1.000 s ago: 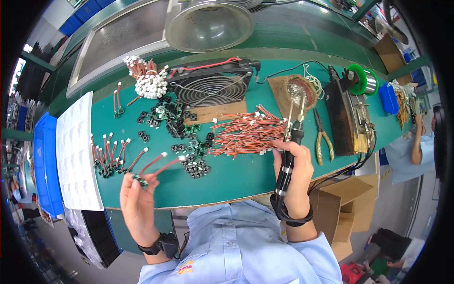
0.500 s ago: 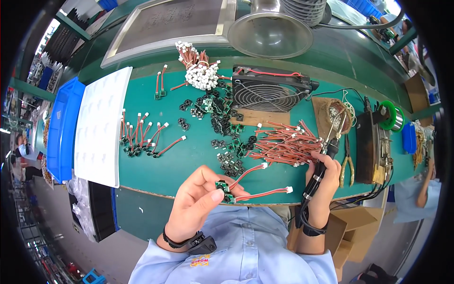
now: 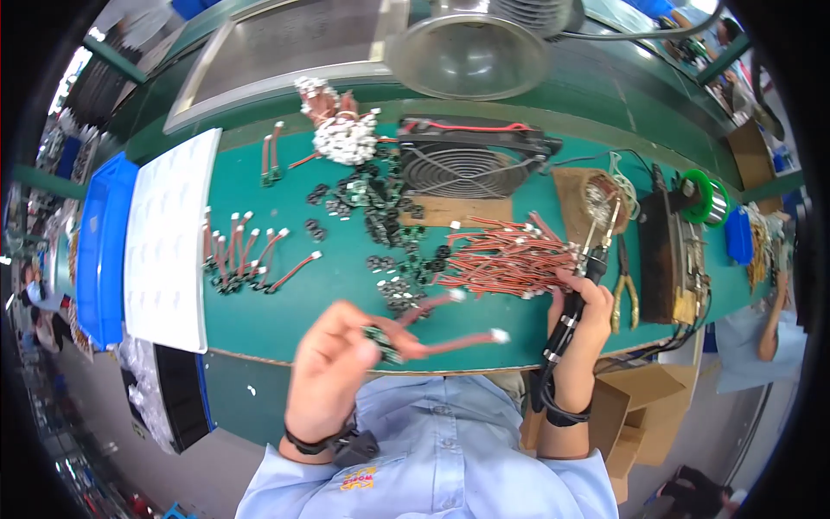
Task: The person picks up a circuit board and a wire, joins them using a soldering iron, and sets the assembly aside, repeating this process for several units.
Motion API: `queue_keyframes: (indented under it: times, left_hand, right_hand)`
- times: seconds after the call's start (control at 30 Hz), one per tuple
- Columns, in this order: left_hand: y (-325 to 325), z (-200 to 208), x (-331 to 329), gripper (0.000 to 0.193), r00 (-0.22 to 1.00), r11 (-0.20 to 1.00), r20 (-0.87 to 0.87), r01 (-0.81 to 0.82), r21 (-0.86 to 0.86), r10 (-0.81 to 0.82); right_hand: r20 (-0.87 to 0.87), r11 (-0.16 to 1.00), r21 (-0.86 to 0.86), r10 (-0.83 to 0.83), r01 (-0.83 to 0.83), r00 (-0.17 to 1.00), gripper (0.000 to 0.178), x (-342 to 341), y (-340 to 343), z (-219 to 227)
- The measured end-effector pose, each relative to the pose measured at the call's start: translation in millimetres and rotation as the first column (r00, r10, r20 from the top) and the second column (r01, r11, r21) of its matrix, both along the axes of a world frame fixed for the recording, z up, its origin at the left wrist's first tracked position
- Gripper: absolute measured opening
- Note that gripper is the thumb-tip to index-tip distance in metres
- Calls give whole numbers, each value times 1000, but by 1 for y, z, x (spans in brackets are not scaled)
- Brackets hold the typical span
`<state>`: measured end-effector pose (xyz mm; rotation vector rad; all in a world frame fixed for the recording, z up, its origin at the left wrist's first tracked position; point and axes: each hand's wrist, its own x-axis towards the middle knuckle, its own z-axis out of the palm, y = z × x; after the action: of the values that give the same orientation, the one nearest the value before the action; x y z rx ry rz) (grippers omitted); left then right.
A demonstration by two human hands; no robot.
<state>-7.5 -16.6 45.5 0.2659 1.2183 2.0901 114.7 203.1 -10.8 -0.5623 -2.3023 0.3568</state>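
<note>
In my left hand (image 3: 333,355), small green circuit boards (image 3: 381,344) are pinched between thumb and fingers, slightly blurred. Two red-brown wire leads (image 3: 462,342) ending in white plugs stick out from them to the right. My right hand (image 3: 581,324) is wrapped round a black soldering iron (image 3: 564,332), pointed away from me. Two metal tips show at its far end, near a brown cleaning pad (image 3: 596,197). Just left of that hand lies a heap of red wire leads (image 3: 506,259).
A black fan (image 3: 467,164) stands behind small dark parts (image 3: 380,216). Wired boards (image 3: 242,259) lie beside a white tray (image 3: 169,251) and blue bin (image 3: 105,251). Pliers (image 3: 624,294), a soldering station (image 3: 664,259) and a solder spool (image 3: 705,199) sit at right.
My left hand has moved slightly left with the boards and leads, blurring them. The whole view has shifted a little. My right hand keeps its hold on the soldering iron.
</note>
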Motion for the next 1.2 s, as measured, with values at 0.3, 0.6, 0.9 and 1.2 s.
queue_keyframes:
  times: [0.3, 0.6, 0.9, 1.2]
  left_hand:
    - [-79, -51, -61, 11, 972, 891, -119, -234, -388, 204]
    - [-49, -32, -31, 30, 465, 384, -864, -774, -503, -194]
    - [19, -44, 11, 31, 408, 662, -798, -451, -599, -444]
    - [23, -35, 17, 26, 293, 728, -806, -348, -591, -514]
  right_hand:
    - [-118, 955, -211, 188, -210, 975, 42, -5, -28, -2]
    - [108, 964, -109, 254, -243, 961, 43, -15, -32, -5]
    - [23, 948, -174, 274, -267, 961, 36, 16, -28, -12]
    - [-68, 904, -228, 355, -361, 932, 45, 20, -28, -7]
